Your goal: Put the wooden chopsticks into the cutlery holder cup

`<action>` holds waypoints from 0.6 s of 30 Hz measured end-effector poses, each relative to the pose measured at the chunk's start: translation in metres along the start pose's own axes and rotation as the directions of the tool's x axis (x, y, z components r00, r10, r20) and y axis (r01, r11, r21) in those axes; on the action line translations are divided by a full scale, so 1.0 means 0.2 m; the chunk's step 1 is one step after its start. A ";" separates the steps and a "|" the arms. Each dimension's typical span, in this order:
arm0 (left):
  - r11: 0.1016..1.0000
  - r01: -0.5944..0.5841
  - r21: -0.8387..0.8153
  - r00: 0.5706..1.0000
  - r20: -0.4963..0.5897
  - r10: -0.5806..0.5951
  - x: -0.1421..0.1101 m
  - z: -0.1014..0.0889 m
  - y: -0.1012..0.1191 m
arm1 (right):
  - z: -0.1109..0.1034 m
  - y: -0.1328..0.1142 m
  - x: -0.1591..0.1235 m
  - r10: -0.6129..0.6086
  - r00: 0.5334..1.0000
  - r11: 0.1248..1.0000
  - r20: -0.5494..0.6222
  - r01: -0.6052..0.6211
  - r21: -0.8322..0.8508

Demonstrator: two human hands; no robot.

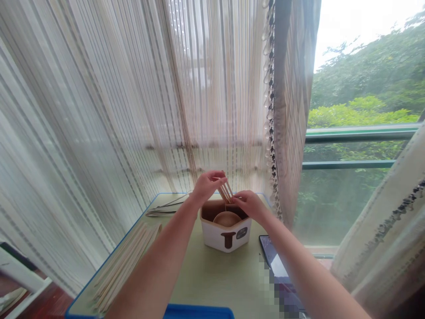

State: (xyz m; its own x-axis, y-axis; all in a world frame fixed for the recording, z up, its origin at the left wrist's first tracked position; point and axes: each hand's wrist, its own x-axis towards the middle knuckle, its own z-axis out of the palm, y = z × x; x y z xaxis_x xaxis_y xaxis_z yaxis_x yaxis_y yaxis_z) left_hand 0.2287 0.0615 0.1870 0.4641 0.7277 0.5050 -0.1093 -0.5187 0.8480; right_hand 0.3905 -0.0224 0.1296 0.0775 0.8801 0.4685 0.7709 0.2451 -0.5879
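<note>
A white box with a brown inside stands on the table, a rounded brown drum showing in its open top. Several thin wooden chopsticks slant above its back rim. My left hand is closed on their upper ends. Lower down, my right hand pinches the same chopsticks near the box's right rim. Whether their lower tips touch the drum, I cannot tell. On the left of the table lies a loose pile of chopsticks, partly behind my left forearm.
Thin metal utensils lie at the back left. A dark-edged phone or tablet lies under my right forearm. At the front edge is a blue tray-like object. Sheer striped curtains hang right behind the table.
</note>
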 end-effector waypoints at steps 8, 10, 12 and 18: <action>0.986 0.083 -0.147 0.996 0.052 -0.076 -0.09 -0.02 -0.07 | 0.01 0.02 -0.01 0.003 1.000 1.000 -0.027 -0.004 -0.010; 0.980 0.101 -0.174 0.994 0.061 -0.091 -0.11 -0.02 -0.08 | 0.01 0.02 0.00 0.007 0.999 1.000 -0.041 -0.008 -0.006; 0.975 0.119 -0.188 0.992 0.056 -0.110 -0.12 -0.01 -0.09 | 0.02 0.02 0.00 0.010 0.998 1.000 -0.057 -0.008 0.021; 0.967 0.143 -0.210 0.990 0.022 -0.142 -0.11 0.01 -0.10 | 0.03 0.03 0.01 0.045 0.996 0.996 -0.072 -0.039 0.084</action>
State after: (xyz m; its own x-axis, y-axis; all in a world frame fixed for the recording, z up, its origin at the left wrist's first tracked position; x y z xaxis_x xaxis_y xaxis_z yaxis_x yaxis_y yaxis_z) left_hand 0.2224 0.0559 0.1583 0.4940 0.7841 0.3758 -0.2239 -0.3029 0.9264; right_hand 0.3909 -0.0160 0.1226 0.1576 0.8584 0.4881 0.7116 0.2440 -0.6588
